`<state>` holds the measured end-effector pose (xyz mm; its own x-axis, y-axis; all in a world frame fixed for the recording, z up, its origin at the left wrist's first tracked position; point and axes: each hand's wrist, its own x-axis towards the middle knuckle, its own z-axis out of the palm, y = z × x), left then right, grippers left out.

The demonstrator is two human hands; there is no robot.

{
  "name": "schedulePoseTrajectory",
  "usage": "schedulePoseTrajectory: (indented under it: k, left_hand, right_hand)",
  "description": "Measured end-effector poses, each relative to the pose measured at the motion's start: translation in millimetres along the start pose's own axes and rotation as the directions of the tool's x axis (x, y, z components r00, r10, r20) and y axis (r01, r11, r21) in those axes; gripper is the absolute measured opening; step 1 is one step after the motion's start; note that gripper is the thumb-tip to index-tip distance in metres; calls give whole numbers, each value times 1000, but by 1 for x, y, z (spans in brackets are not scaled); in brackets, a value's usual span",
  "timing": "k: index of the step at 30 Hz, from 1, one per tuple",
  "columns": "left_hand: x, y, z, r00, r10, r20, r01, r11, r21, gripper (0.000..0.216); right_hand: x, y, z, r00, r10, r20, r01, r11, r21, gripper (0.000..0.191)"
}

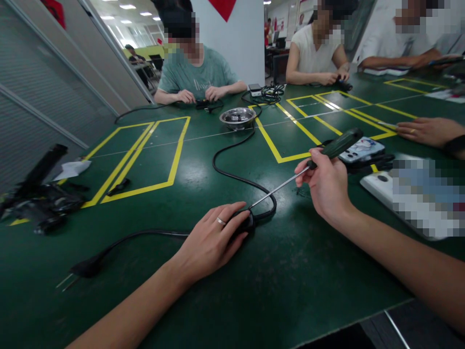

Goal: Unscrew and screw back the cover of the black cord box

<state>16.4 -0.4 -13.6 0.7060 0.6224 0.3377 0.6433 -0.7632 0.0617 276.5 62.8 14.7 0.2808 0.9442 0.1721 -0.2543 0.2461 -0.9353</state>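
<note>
Gripping screwdriver (337,147) in right fingers (301,173) and clasping black cord box (249,222) against counter (290,281) in left fingers (238,221), at risk of jabbing the latter through slipping at so shallow an angle.

the one view comes from a camera worn on the person's head, facing forward and down across a broad, glossy, dark green desk (283,286). bare forearms (145,305) enter from the lower left and lower right, so the left hand (218,232) and right hand (327,179) appear close, near the middle. a seated person in a teal t-shirt (203,72) is farther off, across the desk, with white ceiling lights (128,7) beyond, at the top.
</note>
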Motion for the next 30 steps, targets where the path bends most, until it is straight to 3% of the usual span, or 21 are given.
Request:
schedulePoseTrajectory:
  k: [6, 22, 30]
  left_hand:
    - [2, -1, 0, 999, -12, 42, 14, 998, -53, 49]
    - [2, 0, -1, 994, -44, 97, 51, 996, -68, 38]
    - [3, -1, -2, 988, -84, 130, 100, 988, -121, 34]
  right_hand:
    - [-1, -3, 1, 1000, 9, 13, -9, 1000, 2, 13]
    - [1, 0, -1, 998, -53, -35, 55, 996, 63, 12]
    - [-3, 0, 1, 998, -51, 39, 51, 999, 3, 17]
